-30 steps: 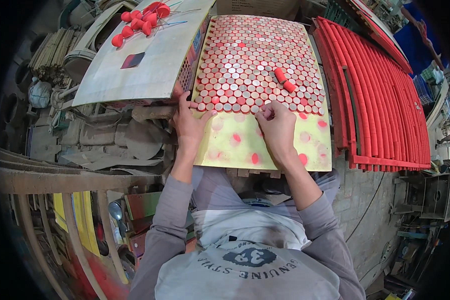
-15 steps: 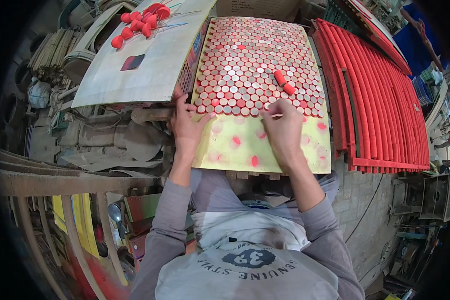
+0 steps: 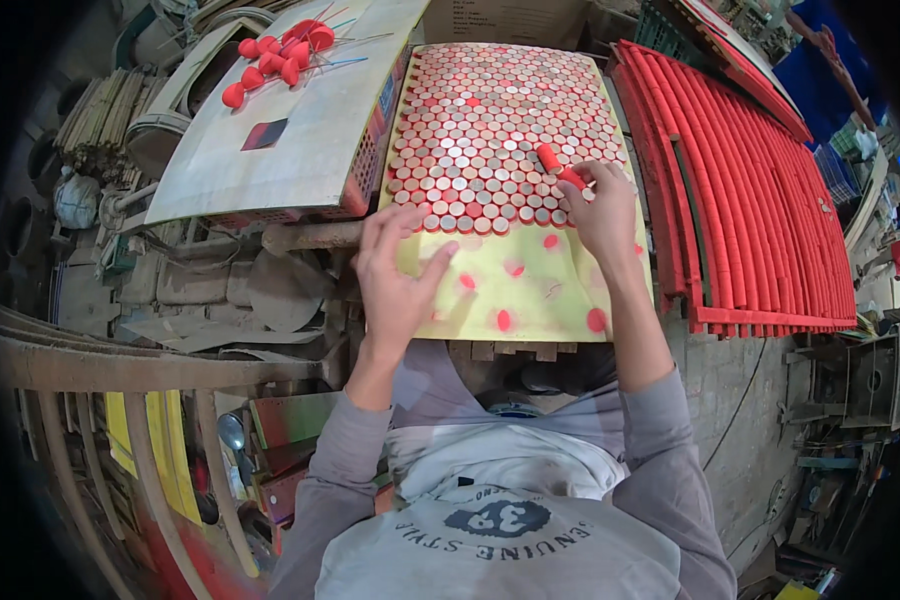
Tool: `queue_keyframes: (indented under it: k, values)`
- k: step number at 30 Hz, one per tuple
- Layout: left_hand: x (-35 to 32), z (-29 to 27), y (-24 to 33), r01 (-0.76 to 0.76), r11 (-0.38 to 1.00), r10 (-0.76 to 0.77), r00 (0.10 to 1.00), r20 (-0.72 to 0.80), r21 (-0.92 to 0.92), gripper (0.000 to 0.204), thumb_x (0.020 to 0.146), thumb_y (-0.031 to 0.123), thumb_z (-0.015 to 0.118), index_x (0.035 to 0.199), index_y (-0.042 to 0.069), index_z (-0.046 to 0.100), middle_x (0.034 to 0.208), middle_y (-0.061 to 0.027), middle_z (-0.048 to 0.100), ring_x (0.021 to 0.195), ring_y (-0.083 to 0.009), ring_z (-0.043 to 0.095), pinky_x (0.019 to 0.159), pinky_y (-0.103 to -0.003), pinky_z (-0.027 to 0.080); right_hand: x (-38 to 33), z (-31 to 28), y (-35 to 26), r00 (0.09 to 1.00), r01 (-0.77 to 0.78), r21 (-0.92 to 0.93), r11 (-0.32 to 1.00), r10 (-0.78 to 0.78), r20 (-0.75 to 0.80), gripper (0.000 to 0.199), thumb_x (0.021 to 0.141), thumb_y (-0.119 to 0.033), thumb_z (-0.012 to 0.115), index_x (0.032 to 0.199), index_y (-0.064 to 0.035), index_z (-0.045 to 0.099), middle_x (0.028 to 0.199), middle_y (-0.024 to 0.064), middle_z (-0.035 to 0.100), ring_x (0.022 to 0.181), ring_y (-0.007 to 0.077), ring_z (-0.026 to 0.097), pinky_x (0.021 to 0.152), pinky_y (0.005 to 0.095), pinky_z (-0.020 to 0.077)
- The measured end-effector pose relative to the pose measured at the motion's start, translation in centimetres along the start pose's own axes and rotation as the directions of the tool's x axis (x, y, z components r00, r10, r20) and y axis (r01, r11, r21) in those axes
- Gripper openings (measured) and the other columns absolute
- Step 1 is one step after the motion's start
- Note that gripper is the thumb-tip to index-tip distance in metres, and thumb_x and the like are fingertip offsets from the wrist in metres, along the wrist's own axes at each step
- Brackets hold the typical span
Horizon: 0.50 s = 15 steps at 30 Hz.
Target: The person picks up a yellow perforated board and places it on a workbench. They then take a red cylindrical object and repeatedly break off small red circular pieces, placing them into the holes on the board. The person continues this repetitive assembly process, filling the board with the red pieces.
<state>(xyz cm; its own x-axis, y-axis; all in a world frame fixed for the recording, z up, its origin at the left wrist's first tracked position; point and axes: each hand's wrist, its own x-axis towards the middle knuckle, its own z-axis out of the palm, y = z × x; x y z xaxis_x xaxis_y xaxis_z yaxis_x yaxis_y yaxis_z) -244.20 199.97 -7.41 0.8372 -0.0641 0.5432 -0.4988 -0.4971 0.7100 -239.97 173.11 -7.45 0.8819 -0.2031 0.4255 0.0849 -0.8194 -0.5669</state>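
Observation:
Rows of small round pegs with pale tops and red sides (image 3: 490,130) stand packed on a yellow-green board (image 3: 460,325) in front of me. Two red cylinders lie on top of them towards the right. The nearer red cylinder (image 3: 571,178) is pinched between the thumb and fingers of my right hand (image 3: 610,215). Just beyond it lies the farther red cylinder (image 3: 548,158), untouched. My left hand (image 3: 395,285) is over the board's left edge by the nearest row, fingers spread and thumb apart, holding nothing.
On the left, a white panel (image 3: 200,160) carries red rounded pieces on thin sticks (image 3: 290,60) and a small dark square. A rack of long red rods (image 3: 760,200) stands to the right. A wooden railing (image 3: 150,365) runs at the lower left.
My right hand has moved up and right from the front row to the nearer red cylinder and closed on it. My left hand has lifted off the corner and spread its fingers.

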Motion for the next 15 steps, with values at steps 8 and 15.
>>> queue_keyframes:
  k: [8, 15]
  values:
    - [-0.2, 2.9, 5.6, 0.108, 0.844, 0.111, 0.923, 0.368, -0.525, 0.036, 0.082, -0.003, 0.074, 0.118, -0.001, 0.068, 0.115, -0.0114, 0.063, 0.099, -0.0159, 0.065, 0.081, -0.027, 0.057, -6.3, -7.6, -4.8, 0.836, -0.424, 0.699, 0.576, -0.047, 0.546, 0.021, 0.085, -0.004, 0.077, 0.102, 0.0055, 0.069, 0.098, 0.0079, 0.069, 0.084, 0.0104, 0.067, 0.068, 0.0244, 0.0542]
    - [-2.5, 6.0, 7.5, 0.089, 0.799, 0.129, 0.941, 0.313, -0.594, 0.030, 0.086, -0.005, 0.071, 0.116, -0.004, 0.069, 0.111, -0.0148, 0.067, 0.096, -0.0167, 0.067, 0.078, -0.026, 0.058, -8.2, -10.3, -2.6, 0.864, -0.433, 0.751, 0.498, -0.007, 0.503, 0.024, 0.082, 0.001, 0.078, 0.102, 0.0077, 0.068, 0.089, 0.0095, 0.070, 0.075, 0.0106, 0.065, 0.067, 0.0236, 0.0532]
